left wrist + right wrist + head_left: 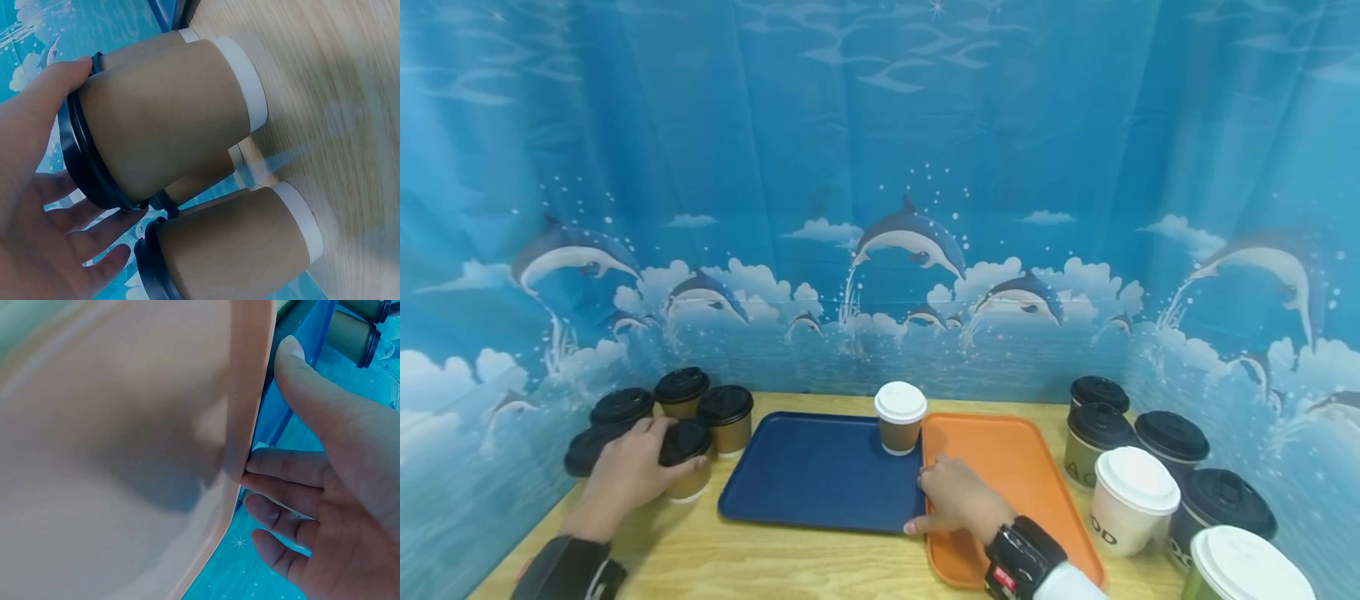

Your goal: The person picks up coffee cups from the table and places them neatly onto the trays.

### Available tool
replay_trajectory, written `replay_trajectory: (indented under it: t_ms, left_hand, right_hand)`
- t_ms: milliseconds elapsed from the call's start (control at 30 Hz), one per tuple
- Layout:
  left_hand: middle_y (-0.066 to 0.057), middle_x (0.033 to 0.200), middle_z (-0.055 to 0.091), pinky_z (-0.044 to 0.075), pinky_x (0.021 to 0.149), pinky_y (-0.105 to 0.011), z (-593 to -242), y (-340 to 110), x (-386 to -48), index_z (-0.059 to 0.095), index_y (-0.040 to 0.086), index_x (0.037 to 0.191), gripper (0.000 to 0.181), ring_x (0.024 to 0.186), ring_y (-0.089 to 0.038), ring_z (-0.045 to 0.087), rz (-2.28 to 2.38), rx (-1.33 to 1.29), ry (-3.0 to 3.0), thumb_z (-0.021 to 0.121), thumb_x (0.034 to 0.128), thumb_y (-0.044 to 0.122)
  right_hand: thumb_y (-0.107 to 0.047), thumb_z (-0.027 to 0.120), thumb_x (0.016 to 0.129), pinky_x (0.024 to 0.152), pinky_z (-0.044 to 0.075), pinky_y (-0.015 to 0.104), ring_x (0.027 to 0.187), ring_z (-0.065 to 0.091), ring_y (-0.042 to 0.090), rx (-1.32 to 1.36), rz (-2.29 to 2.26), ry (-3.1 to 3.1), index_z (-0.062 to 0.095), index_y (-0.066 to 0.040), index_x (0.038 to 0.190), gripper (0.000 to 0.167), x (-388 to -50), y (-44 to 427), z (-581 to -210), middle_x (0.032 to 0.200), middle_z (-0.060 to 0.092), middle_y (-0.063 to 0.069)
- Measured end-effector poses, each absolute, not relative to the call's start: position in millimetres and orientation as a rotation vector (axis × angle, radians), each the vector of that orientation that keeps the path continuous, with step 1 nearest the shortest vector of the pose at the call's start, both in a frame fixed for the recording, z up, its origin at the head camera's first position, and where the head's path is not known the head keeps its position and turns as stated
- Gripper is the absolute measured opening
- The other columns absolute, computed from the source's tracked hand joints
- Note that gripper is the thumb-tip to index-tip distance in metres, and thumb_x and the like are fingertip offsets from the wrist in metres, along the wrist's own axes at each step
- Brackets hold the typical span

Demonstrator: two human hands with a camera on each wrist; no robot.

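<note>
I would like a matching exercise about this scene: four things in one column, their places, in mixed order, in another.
1. Left hand
2. Right hand
3. Brown cup with white lid
4. Orange tray

A. Between the blue tray and the cups on the right
B. Touching a black lid
C. Standing on the blue tray
D. Where the trays meet, near side

Pairs: 1-B, 2-D, 3-C, 4-A

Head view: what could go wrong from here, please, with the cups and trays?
The left grip spans a black lid; it might pop off during a lift. Other cups stand close and could be knocked. The right grip touches the orange tray; a nudge might shift the white-lidded cup on the blue tray.
</note>
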State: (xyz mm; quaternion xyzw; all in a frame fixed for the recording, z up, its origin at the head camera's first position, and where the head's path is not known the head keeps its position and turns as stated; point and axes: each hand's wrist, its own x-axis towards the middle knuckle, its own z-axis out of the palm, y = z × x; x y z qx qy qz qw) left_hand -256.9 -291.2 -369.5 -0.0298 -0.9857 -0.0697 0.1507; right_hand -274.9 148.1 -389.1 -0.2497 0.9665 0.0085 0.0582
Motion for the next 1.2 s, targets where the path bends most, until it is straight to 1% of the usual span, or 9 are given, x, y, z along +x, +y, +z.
replay_trajectory:
  t_ms: [67, 200, 300, 367, 533, 667, 767, 967, 1200]
  left_hand:
    - [-0.035, 0.111, 0.059, 0.051, 0.073, -0.064, -369.3, -290.9, -256.1, 0.059, -0.012, 0.124, 0.093, 0.09, -0.051, 0.062, -0.215, -0.09, -2.819, 0.076, 0.0775, 0.067]
    - [-0.034, 0.109, 0.06, 0.052, 0.07, -0.063, -368.3, -288.9, -254.2, 0.06, -0.01, 0.124, 0.097, 0.086, -0.048, 0.063, -0.23, -0.085, -2.793, 0.074, 0.0754, 0.073]
    - [-0.035, 0.11, 0.06, 0.052, 0.068, -0.062, -368.2, -286.4, -251.1, 0.061, -0.009, 0.123, 0.095, 0.084, -0.047, 0.062, -0.232, -0.071, -2.756, 0.074, 0.0752, 0.072]
    - [-0.036, 0.11, 0.059, 0.052, 0.068, -0.062, -368.1, -283.5, -248.3, 0.061, -0.008, 0.123, 0.093, 0.085, -0.049, 0.062, -0.231, -0.063, -2.72, 0.076, 0.0754, 0.07]
    - [-0.038, 0.117, 0.056, 0.049, 0.075, -0.067, -364.5, -271.4, -241.2, 0.062, -0.006, 0.123, 0.09, 0.099, -0.056, 0.057, -0.26, -0.054, -2.622, 0.076, 0.0759, 0.069]
    - [-0.033, 0.118, 0.058, 0.048, 0.078, -0.068, -360.2, -253.6, -236.3, 0.063, -0.002, 0.122, 0.082, 0.102, -0.054, 0.057, -0.296, -0.093, -2.539, 0.08, 0.0756, 0.063]
    - [-0.029, 0.117, 0.06, 0.05, 0.078, -0.065, -358.1, -236.6, -235.8, 0.064, 0.001, 0.123, 0.078, 0.1, -0.05, 0.06, -0.313, -0.142, -2.51, 0.082, 0.0757, 0.061]
    - [-0.02, 0.12, 0.063, 0.052, 0.081, -0.063, -360.8, -194.8, -241.4, 0.066, 0.008, 0.124, 0.077, 0.103, -0.043, 0.063, -0.391, -0.245, -2.546, 0.08, 0.0746, 0.065]
    - [-0.008, 0.115, 0.065, 0.055, 0.08, -0.052, -369.7, -138.7, -250.5, 0.068, 0.017, 0.121, 0.074, 0.101, -0.03, 0.066, -0.464, -0.387, -2.603, 0.078, 0.0726, 0.071]
  right_hand:
    - [-0.061, 0.081, 0.077, 0.077, 0.049, 0.04, 0.083, 0.053, 0.019, -0.748, 0.026, 2.928, 0.073, -0.008, 0.097, 0.057, -274.9, 147.6, -389.2, 0.09, 0.064, 0.003]
    - [-0.06, 0.08, 0.078, 0.081, 0.05, 0.041, 0.087, 0.054, 0.02, -0.722, 0.02, 2.916, 0.073, -0.006, 0.103, 0.06, -274.5, 146.9, -388.4, 0.096, 0.067, 0.005]
    - [-0.06, 0.08, 0.077, 0.083, 0.05, 0.041, 0.089, 0.055, 0.021, -0.725, 0.014, 2.915, 0.074, -0.006, 0.104, 0.061, -273.8, 145.9, -387.7, 0.099, 0.068, 0.006]
    - [-0.06, 0.08, 0.077, 0.083, 0.051, 0.041, 0.09, 0.056, 0.021, -0.731, 0.007, 2.919, 0.074, -0.006, 0.105, 0.062, -273.2, 145.7, -387.3, 0.1, 0.068, 0.006]
    - [-0.058, 0.081, 0.077, 0.085, 0.051, 0.042, 0.091, 0.058, 0.023, -0.746, -0.006, 2.931, 0.074, -0.004, 0.107, 0.063, -271.8, 146.9, -387.2, 0.101, 0.068, 0.008]
    - [-0.058, 0.082, 0.077, 0.083, 0.052, 0.042, 0.089, 0.058, 0.023, -0.759, 0.015, 2.94, 0.074, -0.004, 0.104, 0.061, -272.1, 147.5, -387.8, 0.098, 0.068, 0.007]
    - [-0.059, 0.082, 0.077, 0.082, 0.052, 0.043, 0.088, 0.058, 0.023, -0.759, 0.028, 2.946, 0.074, -0.005, 0.103, 0.061, -272.9, 147.6, -388.7, 0.096, 0.067, 0.007]
    - [-0.06, 0.082, 0.076, 0.083, 0.053, 0.043, 0.089, 0.059, 0.023, -0.761, 0.033, 2.961, 0.074, -0.005, 0.103, 0.062, -273.3, 147.7, -389.9, 0.096, 0.067, 0.006]
    - [-0.06, 0.081, 0.076, 0.085, 0.053, 0.043, 0.091, 0.06, 0.023, -0.72, -0.016, 2.938, 0.074, -0.005, 0.11, 0.065, -272.7, 147.9, -390.3, 0.101, 0.068, 0.007]
